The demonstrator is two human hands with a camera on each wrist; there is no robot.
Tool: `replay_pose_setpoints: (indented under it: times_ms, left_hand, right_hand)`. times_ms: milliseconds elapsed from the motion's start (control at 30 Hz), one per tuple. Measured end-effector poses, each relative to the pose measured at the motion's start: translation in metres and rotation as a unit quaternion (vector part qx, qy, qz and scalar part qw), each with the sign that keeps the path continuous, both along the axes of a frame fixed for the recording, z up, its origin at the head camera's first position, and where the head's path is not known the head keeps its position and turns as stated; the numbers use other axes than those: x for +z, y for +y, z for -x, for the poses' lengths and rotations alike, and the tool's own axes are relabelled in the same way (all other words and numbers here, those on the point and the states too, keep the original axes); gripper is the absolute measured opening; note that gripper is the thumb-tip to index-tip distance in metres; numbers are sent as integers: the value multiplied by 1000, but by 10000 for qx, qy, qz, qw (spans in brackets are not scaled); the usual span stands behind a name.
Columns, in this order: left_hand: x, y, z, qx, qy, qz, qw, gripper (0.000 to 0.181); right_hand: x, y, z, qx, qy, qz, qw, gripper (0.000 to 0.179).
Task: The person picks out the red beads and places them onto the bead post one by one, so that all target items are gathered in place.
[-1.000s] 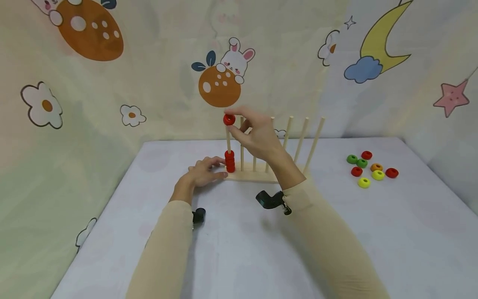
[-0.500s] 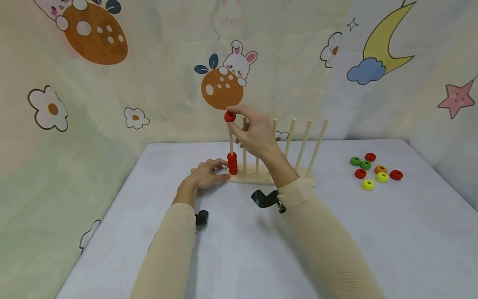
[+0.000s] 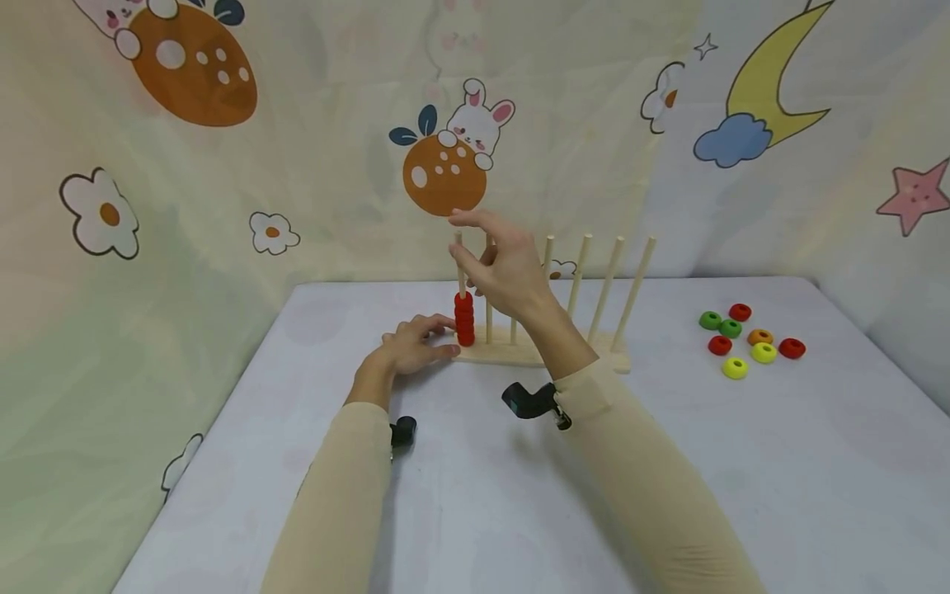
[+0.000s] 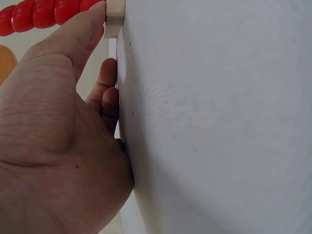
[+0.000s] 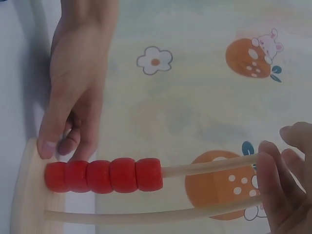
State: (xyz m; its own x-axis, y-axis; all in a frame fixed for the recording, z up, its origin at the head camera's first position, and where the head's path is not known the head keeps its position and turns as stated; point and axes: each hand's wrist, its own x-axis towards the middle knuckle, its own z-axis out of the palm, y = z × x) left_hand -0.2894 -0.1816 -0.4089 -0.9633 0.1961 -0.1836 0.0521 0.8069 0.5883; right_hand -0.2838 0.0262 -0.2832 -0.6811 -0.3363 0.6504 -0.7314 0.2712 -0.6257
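A wooden peg stand (image 3: 493,355) stands at the back of the table, with several upright pegs. Its leftmost peg carries a stack of red beads (image 3: 464,320), pressed one on another down to the base. My left hand (image 3: 411,345) holds the left end of the base; in the left wrist view its thumb (image 4: 73,41) lies against the wood beside the lowest bead. Around the top of the leftmost peg, my right hand (image 3: 505,268) has thumb and forefinger spread apart, with no bead between them. The right wrist view shows the stack (image 5: 102,175) from the side.
Loose beads lie on the right of the table: green beads (image 3: 710,320), red beads (image 3: 792,348), yellow beads (image 3: 735,368) and an orange bead (image 3: 760,337). A printed cloth backdrop (image 3: 334,165) rises right behind the table (image 3: 475,495).
The red bead that my right fingers pinched at the peg's top has been let go and now tops the stack below. My left hand stays at the base.
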Motion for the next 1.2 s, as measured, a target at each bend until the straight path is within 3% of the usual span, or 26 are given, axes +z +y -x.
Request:
replay_pose_setpoints:
  times_ms: [333, 533, 1200]
  left_hand:
    - [1, 0, 1, -53, -36, -6, 10000, 49]
    - [4, 1, 0, -48, -12, 6, 10000, 50]
    - [3, 0, -2, -38, 17, -54, 10000, 49]
  right_hand:
    - [-14, 11, -4, 611, 326, -26, 9976, 37]
    - [-22, 15, -7, 761, 396, 57, 9963, 35]
    - [-51, 49, -23, 694, 248, -176, 9971, 37]
